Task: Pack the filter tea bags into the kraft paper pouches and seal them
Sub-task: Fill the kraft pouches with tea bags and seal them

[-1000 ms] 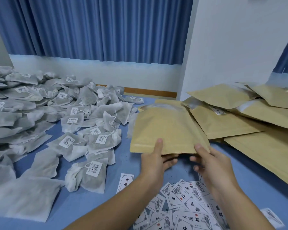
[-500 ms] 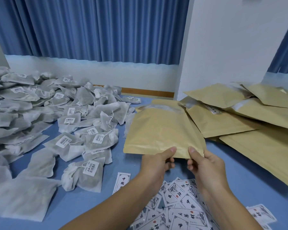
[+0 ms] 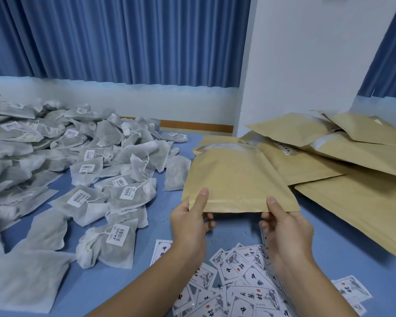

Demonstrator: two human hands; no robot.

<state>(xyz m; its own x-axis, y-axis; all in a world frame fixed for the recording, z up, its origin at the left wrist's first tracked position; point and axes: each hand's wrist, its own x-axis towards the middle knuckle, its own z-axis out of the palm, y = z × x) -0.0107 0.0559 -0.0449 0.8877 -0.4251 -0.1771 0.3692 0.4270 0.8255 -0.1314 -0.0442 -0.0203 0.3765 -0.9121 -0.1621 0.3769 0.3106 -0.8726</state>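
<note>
**Head view.** The left hand (image 3: 189, 223) and right hand (image 3: 284, 227) each pinch the near edge of one pouch (image 3: 236, 179), thumb on top and fingers curled beneath; the grips sit apart, toward the two near corners; the pouch extends away from both grips, with a pale band across its far end; its near edge is raised off the table (image 3: 329, 259); whether the far end rests on anything cannot be told. Left of the left grip, a heap of tea bags (image 3: 89, 170) with barcode tags; the closest lies just beside the pouch's left edge. Right of and beyond the right grip, overlapping spare pouches (image 3: 329, 161). Nearer than both grips, under the wrists, scattered printed cards (image 3: 245, 282). Far beyond, a blue curtain (image 3: 124, 37).
</note>
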